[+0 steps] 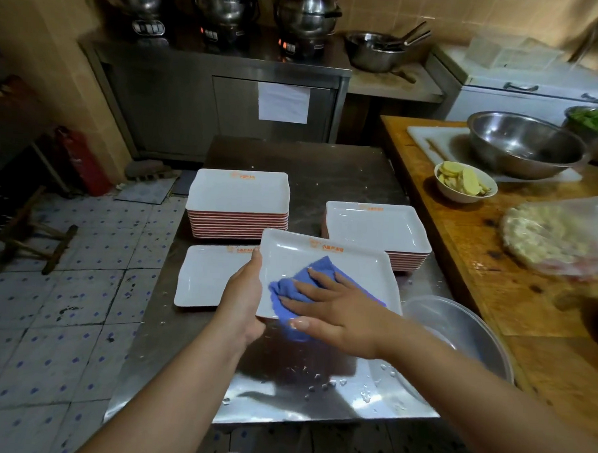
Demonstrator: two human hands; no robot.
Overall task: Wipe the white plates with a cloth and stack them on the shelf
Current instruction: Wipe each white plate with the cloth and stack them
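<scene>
Right hand [325, 306] flat on blue cloth [309, 281], left hand [243, 292] gripping plate [357, 266], orange logo unreadable

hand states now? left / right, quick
Left hand: grips the left edge of the plate, holding it up.
Right hand: open, straight fingers pressing the blue cloth onto the plate.

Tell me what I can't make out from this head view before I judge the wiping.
- Held plate: the patch under the blue cloth and right hand is covered.
- Left hand: its fingers sit behind the plate's edge.
- Orange print on the plates: too small to read.
- Single plate: its right part is hidden behind the held one.
- Shelf: not identifiable in this view.
</scene>
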